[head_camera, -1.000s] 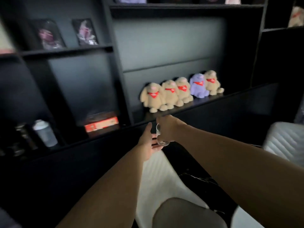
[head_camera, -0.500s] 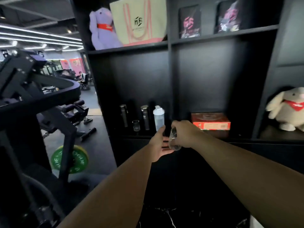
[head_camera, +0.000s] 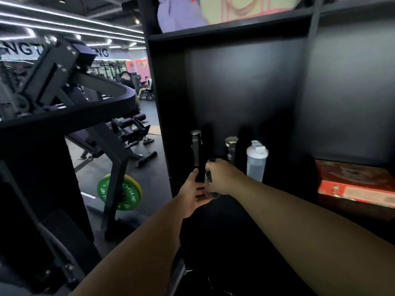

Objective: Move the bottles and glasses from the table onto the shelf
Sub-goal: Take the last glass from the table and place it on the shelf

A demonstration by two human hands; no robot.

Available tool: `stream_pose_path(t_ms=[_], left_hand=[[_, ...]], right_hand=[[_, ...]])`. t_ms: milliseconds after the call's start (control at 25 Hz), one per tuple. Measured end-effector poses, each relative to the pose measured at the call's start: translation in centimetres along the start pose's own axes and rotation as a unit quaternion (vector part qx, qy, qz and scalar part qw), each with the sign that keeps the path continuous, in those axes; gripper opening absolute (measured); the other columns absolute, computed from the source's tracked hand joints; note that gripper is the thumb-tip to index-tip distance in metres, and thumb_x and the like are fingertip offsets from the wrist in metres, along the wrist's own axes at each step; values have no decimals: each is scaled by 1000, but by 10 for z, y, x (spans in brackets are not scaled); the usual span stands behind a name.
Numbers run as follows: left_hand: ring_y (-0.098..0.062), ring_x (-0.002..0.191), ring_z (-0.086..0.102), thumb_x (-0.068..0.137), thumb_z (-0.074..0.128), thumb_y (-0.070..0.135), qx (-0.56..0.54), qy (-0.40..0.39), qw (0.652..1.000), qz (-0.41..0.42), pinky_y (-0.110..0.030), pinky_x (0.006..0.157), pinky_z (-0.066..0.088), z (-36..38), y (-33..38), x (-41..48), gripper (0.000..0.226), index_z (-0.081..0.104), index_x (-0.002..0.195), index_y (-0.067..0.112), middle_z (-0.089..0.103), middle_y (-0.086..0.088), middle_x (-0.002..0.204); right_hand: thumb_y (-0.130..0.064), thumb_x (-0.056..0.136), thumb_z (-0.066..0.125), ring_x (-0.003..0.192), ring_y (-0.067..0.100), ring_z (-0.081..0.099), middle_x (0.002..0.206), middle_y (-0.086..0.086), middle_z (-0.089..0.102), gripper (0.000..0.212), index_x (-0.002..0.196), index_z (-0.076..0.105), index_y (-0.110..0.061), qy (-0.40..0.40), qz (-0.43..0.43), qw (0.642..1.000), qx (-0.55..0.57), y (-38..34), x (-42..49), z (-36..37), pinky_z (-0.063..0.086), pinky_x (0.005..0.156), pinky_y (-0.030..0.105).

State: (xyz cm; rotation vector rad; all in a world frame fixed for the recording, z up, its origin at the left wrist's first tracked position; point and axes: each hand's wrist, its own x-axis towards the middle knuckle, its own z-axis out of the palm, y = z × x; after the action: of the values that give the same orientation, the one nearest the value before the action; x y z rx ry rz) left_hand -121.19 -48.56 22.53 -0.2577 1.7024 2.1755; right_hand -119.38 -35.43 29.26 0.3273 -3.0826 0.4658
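Observation:
My right hand (head_camera: pixel 222 178) grips a small clear glass (head_camera: pixel 208 185) just in front of the black shelf's (head_camera: pixel 245 186) lower compartment. Just left of the glass, my left hand (head_camera: pixel 193 193) is held open, palm up and fingers apart, holding nothing. On the shelf behind my hands stand a tall dark bottle (head_camera: pixel 195 150), a dark bottle with a gold cap (head_camera: pixel 231 149) and a translucent white shaker bottle (head_camera: pixel 256 160). A second glass rim shows just above my right hand, mostly hidden.
A red flat box (head_camera: pixel 354 184) lies on the shelf to the right. Plush toys and a bag sit on the shelf above. Left of the shelf stands a black gym machine (head_camera: pixel 64 107) with a green weight plate (head_camera: pixel 119 192) on the floor.
The view has swung left from the plush toys to the bottle compartment and come closer. Both hands with the glass have moved nearer the shelf, now in front of the bottles.

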Motion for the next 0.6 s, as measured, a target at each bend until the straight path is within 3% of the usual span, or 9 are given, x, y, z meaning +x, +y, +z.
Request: stream_pose_path(t_ms=[200, 360, 480, 600], left_hand=[[-35, 111, 66, 100, 46, 62, -11, 58, 998, -1, -46, 98, 54, -33, 38, 123, 61, 63, 121, 7, 69, -21, 123], [-34, 107, 67, 98, 43, 68, -25, 99, 994, -32, -44, 97, 53, -62, 55, 198, 63, 67, 103, 9, 71, -18, 116], [-33, 108, 65, 95, 40, 73, -39, 120, 990, -55, -41, 91, 52, -90, 51, 249, 81, 67, 121, 1, 72, -17, 115], [-33, 109, 66, 95, 45, 69, -90, 132, 985, -60, -39, 88, 54, -114, 45, 291, 82, 61, 131, -3, 69, -18, 118]], right_hand=[[-22, 79, 79, 116, 32, 59, 130, 7, 52, 57, 131, 57, -16, -19, -47, 999, -2, 17, 144, 29, 55, 93, 46], [-21, 86, 75, 122, 33, 57, 136, 11, 51, 57, 138, 53, -13, -21, -73, 997, 3, 22, 237, 56, 53, 96, 46], [-19, 89, 73, 127, 34, 54, 139, 9, 49, 60, 144, 49, -14, -36, -67, 997, 0, 24, 290, 83, 52, 99, 47], [-19, 93, 65, 128, 37, 53, 137, 13, 50, 50, 140, 50, -11, -41, -59, 997, 0, 25, 334, 103, 51, 101, 48]])
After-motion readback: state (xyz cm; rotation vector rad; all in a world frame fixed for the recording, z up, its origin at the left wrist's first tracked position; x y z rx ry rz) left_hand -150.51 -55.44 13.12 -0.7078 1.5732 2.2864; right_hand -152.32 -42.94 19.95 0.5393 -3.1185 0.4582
